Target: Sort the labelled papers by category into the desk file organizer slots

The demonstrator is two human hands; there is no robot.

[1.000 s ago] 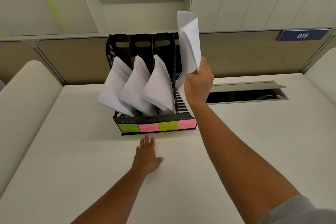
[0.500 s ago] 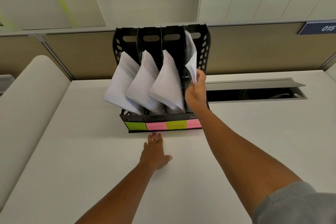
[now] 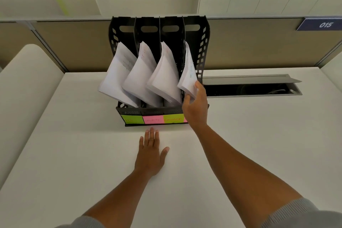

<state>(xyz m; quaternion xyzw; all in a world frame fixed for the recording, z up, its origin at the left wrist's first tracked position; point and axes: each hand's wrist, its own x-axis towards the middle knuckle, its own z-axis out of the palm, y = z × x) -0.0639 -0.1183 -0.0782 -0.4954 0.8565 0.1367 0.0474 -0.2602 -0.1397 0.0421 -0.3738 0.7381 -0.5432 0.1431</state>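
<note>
A black desk file organizer point(image 3: 200, 57) with several slots stands at the back of the white desk point(image 3: 74, 153). Green and pink sticky labels point(image 3: 153, 119) run along its front lip. Each slot holds a leaning stack of white papers point(image 3: 120, 76). My right hand point(image 3: 196, 106) holds the lower corner of the rightmost paper stack point(image 3: 188, 74), thumb on one side and fingers on the other, and hides the rightmost label. My left hand point(image 3: 150, 153) rests flat on the desk just in front of the organizer, fingers straight.
An open cable tray point(image 3: 249, 87) with a raised grey lid is set into the desk right of the organizer. A beige partition point(image 3: 259, 42) with a "015" plate point(image 3: 323, 24) runs behind. A rounded white panel point(image 3: 22, 89) borders the left.
My right hand lowered the papers from above the organizer into the rightmost slot, and they now lean forward like the other stacks. The left hand stayed flat on the desk.
</note>
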